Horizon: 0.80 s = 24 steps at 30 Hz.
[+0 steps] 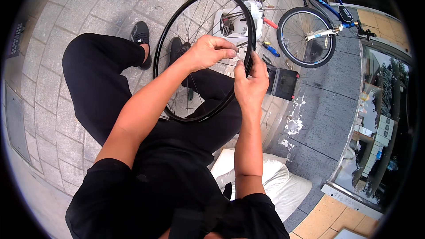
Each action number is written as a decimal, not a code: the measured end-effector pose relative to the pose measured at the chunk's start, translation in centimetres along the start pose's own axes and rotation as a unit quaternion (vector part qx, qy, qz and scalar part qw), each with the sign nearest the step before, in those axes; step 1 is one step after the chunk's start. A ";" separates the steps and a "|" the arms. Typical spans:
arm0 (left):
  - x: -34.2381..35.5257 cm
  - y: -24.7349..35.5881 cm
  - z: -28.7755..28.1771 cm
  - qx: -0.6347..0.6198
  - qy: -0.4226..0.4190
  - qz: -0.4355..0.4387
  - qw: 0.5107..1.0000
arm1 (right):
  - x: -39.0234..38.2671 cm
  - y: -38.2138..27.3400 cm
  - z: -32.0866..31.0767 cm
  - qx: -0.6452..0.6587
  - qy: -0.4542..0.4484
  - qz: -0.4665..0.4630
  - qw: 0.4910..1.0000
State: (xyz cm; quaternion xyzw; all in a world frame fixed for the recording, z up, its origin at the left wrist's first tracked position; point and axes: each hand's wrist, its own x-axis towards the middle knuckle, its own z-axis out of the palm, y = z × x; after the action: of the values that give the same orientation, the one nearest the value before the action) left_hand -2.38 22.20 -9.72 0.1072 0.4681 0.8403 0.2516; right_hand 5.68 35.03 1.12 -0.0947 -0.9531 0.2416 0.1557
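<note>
A black spoked bicycle wheel (171,31) stands between my legs, its lower edge resting against my lap and thigh. My right hand (251,82) is closed around the wheel's right side, thumb on the inner face and fingers over the outside. Inside the rim, close to that grip, my left hand (210,53) is closed in a pinch with thumb and forefinger. Whatever lies between those fingertips is too small to make out. Thin dark spokes run behind both hands, and the wheel's hub is largely hidden by my left forearm.
Beyond the wheel sits a white tray (217,25) with tools and loose parts. A blue-handled screwdriver (271,49) and an open black case (284,84) lie to the right. A blue bicycle (325,6) stands at the far right. White cloth (283,183) lies beside my right arm.
</note>
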 end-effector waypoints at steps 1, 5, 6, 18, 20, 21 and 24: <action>0.6 -0.6 0.2 0.023 -0.004 -0.004 1.000 | 0.1 0.7 -0.1 -0.022 -0.003 -0.012 1.000; 1.8 -1.2 1.5 0.044 -0.026 -0.033 0.998 | -0.3 4.1 0.2 0.041 0.019 0.009 0.999; 2.0 -1.3 1.8 0.044 -0.029 -0.030 0.998 | -0.2 4.3 0.2 0.044 0.021 0.008 0.999; 2.9 -1.4 2.7 0.000 -0.047 0.009 0.999 | 0.0 4.0 0.4 0.035 0.021 -0.016 0.999; 2.8 -1.5 2.5 0.018 -0.051 0.011 0.998 | 0.0 4.2 0.5 0.037 0.023 -0.014 0.999; 2.8 -1.4 2.4 0.028 -0.055 0.013 0.998 | -0.1 4.3 0.4 0.038 0.025 -0.011 0.999; 2.7 -1.3 2.7 0.038 -0.056 0.015 0.998 | -0.2 4.3 0.2 0.037 0.025 0.005 0.999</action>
State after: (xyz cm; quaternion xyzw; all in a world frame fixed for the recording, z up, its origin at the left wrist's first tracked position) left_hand -3.11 26.12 -9.54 0.1705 0.4837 0.8180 0.2604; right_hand 6.29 38.56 -1.18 -0.0992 -0.9390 0.2747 0.1816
